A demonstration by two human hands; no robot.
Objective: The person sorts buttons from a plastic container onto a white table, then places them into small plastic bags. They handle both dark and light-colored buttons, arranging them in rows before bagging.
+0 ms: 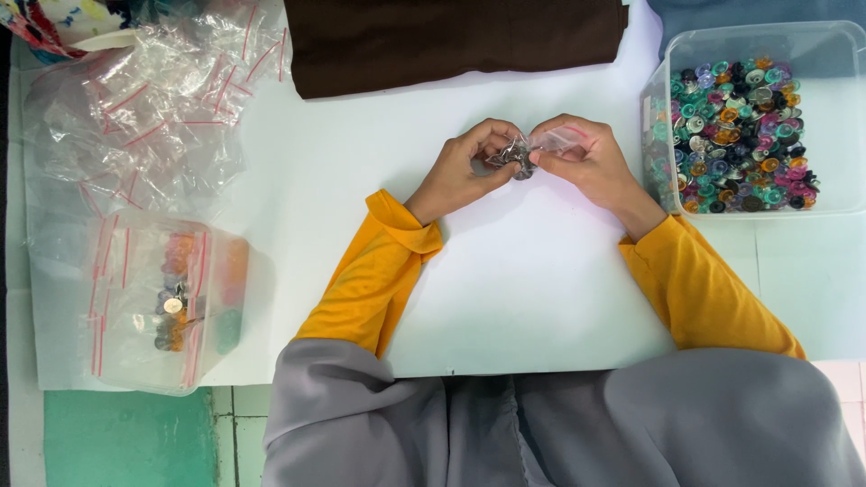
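Your left hand [465, 167] and right hand [582, 158] meet above the middle of the white table [505, 289], both closed in a pinch on one small clear bag [552, 140]. The left fingers grip its lower end, where a cluster of small dark and silver pieces [516, 158] sits. The right fingers hold the upper end, which appears to be the mouth; this two-point grip keeps the film taut and the contents low. The bag is raised between your hands, not resting on the table. To your right, within short reach, an open clear plastic tub [834, 108] holds loose multicoloured snap buttons [735, 135]. At your left, a second clear tub [144, 361] holds filled bags and is draped with red-striped zip bags. A heap of empty zip bags [144, 99] lies beyond it. Folded brown cloth [451, 36] lies at the far edge.
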